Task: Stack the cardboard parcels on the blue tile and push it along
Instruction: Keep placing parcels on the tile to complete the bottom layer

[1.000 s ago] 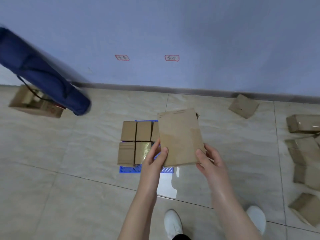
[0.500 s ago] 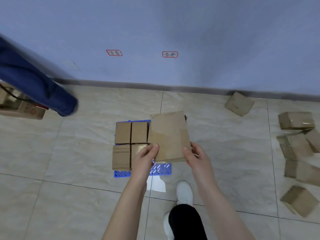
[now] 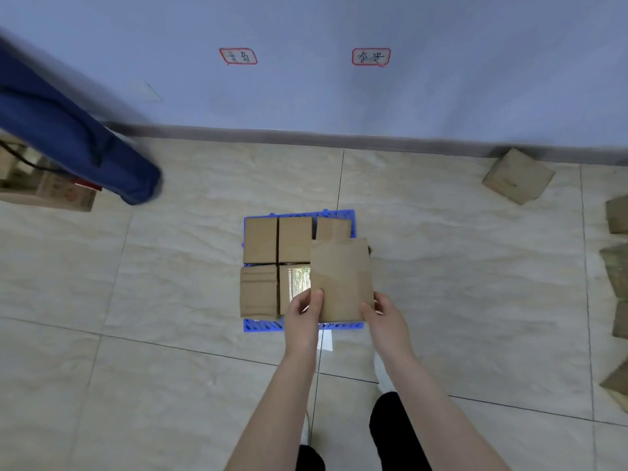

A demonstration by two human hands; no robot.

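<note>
A blue tile (image 3: 263,325) lies on the floor in the middle, with several cardboard parcels (image 3: 261,240) packed side by side on it. I hold one more flat cardboard parcel (image 3: 341,273) over the tile's right front part. My left hand (image 3: 303,309) grips its near left corner, thumb on top. My right hand (image 3: 382,312) grips its near right corner. The parcel hides the tile's right front area, so I cannot tell whether it rests on anything.
Loose parcels lie on the floor at the right: one by the wall (image 3: 518,175), others along the right edge (image 3: 616,266). A dark blue bag (image 3: 68,130) leans at the left over a cardboard box (image 3: 64,195). The wall (image 3: 306,96) stands just beyond the tile.
Both hands have carried the flat parcel down and forward, lower over the tile's right front part. My view has moved closer to the tile.
</note>
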